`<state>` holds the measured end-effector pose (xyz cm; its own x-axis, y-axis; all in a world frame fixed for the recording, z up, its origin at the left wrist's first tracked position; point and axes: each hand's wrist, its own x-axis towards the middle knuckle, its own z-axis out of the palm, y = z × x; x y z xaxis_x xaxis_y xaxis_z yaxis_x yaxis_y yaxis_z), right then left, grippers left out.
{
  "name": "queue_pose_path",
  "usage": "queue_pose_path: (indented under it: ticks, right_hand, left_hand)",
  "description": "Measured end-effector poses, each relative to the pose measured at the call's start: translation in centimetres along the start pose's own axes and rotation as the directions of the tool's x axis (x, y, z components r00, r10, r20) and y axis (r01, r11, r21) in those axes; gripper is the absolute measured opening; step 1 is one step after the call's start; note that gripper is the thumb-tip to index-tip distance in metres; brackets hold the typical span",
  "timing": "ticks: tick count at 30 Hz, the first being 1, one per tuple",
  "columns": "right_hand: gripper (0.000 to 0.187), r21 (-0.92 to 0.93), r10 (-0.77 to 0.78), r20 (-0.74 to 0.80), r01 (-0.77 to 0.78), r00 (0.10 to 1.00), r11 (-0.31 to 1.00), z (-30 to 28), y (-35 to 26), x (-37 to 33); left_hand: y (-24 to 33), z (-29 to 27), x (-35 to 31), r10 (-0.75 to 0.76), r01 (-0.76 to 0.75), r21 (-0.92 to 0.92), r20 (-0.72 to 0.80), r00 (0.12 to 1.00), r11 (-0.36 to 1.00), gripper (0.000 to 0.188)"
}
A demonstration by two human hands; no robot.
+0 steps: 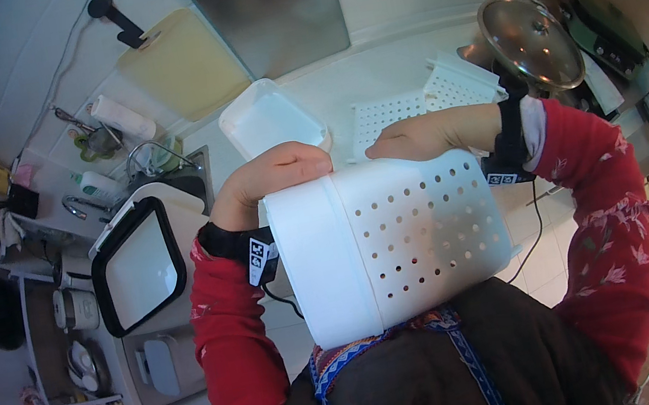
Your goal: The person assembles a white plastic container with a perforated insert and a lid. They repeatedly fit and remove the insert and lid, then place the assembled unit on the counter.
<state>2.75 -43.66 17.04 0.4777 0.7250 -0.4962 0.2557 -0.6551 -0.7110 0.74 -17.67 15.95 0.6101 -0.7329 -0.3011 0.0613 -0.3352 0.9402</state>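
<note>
A white plastic basket [430, 258] with rows of round holes lies on its side in front of my body. Its smooth, solid end [322, 263] is toward my left, and its lower side rests against my dark apron. At the far left edge, my left hand [278, 174] grips it with bent fingers. Along the far right edge my right hand [426, 135] holds it too, its fingertips partly hidden behind the plastic. Beyond my hands, a white tray [268, 121] and perforated white panels [387, 115] lie on the counter.
To the left is a white bin with a black rim [178, 259], near the sink faucet [86, 205]. A lidded metal pan [531, 44] and a dark green appliance [607, 31] stand back right. Two cutting boards, pale yellow [183, 67] and grey [269, 13], lean against the wall.
</note>
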Motion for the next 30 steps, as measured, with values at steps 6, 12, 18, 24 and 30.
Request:
queue_pose_path:
  ticks: [6, 12, 18, 24, 30]
  right_hand:
    - [0.049, -0.020, 0.054, -0.016, -0.054, 0.998, 0.998, -0.9, 1.4, 1.2]
    - [0.044, -0.074, -0.357, 0.111, 0.366, 0.927, 0.928, -1.7, 4.8, 1.5]
    - [0.042, -0.024, 0.074, -0.025, -0.075, 0.997, 0.997, -1.3, 9.0, -1.6]
    - [0.041, -0.187, -0.042, -0.022, 0.037, 0.999, 0.982, -3.6, 7.7, 0.7]
    - [0.034, -0.148, -0.167, -0.136, 0.147, 0.976, 0.978, -5.1, 7.0, 1.8]
  left_hand:
    - [-1.6, 0.2, 1.6, -0.040, 0.035, -0.215, -0.019, 0.999, 0.976, 0.024]
    - [-5.2, -1.7, -0.4, 0.558, -0.347, 0.567, -0.250, 0.791, 0.747, 0.026]
    - [-7.2, -0.5, -6.1, 0.439, -0.104, 0.561, -0.504, 0.743, 0.821, 0.025]
    - [-4.3, -1.3, -3.1, 0.098, -0.104, 0.011, -0.436, 0.895, 0.994, 0.043]
    - [-2.9, -2.6, -2.1, 0.207, -0.204, 0.039, -0.270, 0.940, 0.978, 0.041]
